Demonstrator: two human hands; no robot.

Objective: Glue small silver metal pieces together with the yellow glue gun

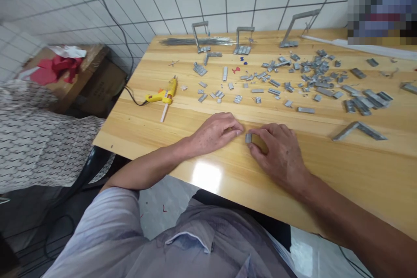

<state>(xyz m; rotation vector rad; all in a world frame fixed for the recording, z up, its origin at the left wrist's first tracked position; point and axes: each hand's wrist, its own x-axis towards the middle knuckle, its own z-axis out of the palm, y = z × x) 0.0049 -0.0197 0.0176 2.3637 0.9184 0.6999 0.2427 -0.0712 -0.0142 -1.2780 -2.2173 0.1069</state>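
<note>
My right hand (280,150) rests on the wooden table (156,139), thumb and fingertips closed on a small grey block (248,137) at the tabletop. Just left of that block is my left hand (219,132), its thumb and fingers pinched together. Whether anything is between those fingertips I cannot make out. Beyond both hands lie many loose grey pieces (321,69), some short, some longer strips. A grey L-shaped piece (358,127) lies to the right of my right hand.
A yellow glue gun (168,94) with its cord lies at the left. Grey bracket-like frames (239,37) stand along the tiled wall, near a bundle of thin wires (195,41). Small blue and red bits (236,70) lie mid-table. A cardboard box (97,69) stands beyond the left edge.
</note>
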